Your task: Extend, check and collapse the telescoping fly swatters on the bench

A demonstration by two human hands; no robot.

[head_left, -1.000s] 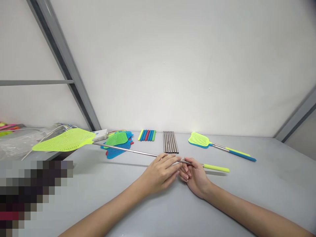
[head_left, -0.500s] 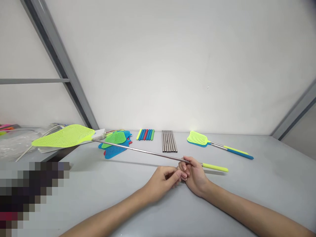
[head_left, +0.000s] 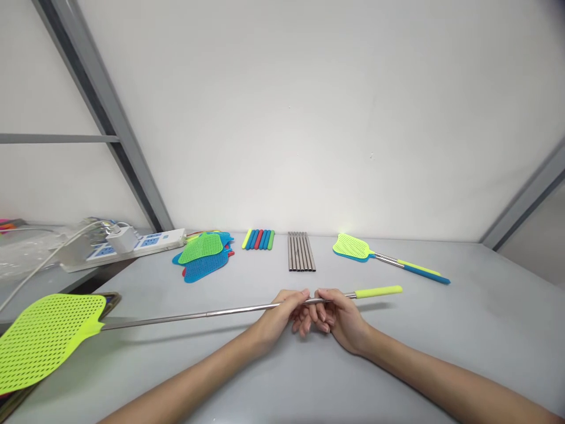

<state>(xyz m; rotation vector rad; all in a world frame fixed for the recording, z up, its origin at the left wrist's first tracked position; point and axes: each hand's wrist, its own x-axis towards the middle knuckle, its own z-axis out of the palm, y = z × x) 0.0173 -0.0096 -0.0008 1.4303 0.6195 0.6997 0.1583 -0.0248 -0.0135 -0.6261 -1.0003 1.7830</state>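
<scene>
A fly swatter (head_left: 176, 318) with a yellow-green mesh head, an extended metal rod and a yellow-green grip lies across both hands above the table. My left hand (head_left: 282, 318) is closed round the rod, thumb on top. Just to its right, my right hand (head_left: 342, 318) pinches the rod near the grip. The fingertips of both hands come close together under the rod. The swatter's head hangs at the far left, partly cut off by the frame edge.
On the grey table (head_left: 397, 365) lie loose swatter heads (head_left: 200, 248), a row of coloured grips (head_left: 258, 239), several metal rods (head_left: 301, 251), and two whole swatters (head_left: 353, 247). A power strip (head_left: 150, 240) with cables sits back left, before a white wall (head_left: 282, 118).
The swatter's head has swung down and nearer on the left, while its grip end rose slightly. My left hand has taken hold of the rod beside my right hand.
</scene>
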